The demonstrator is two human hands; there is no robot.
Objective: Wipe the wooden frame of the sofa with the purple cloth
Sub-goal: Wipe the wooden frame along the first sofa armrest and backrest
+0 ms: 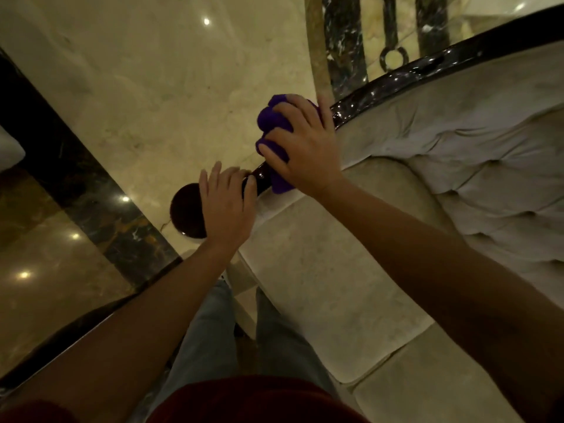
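The sofa's dark glossy wooden frame [406, 73] curves from the upper right down to a round scroll end [184, 212] at the armrest. My right hand [300, 145] presses a bunched purple cloth [271, 122] onto the frame just above the armrest, fingers spread over the cloth. My left hand [227, 203] lies flat on the frame's lower end beside the scroll, fingers together and holding nothing. The two hands are a short gap apart, with a bit of bare wood [261, 175] showing between them.
The cream tufted sofa back [476, 154] and seat cushions [329, 288] fill the right side. A polished marble floor [137, 87] with a dark inlaid border [91, 193] lies to the left. My legs in jeans [207, 331] stand against the seat's front.
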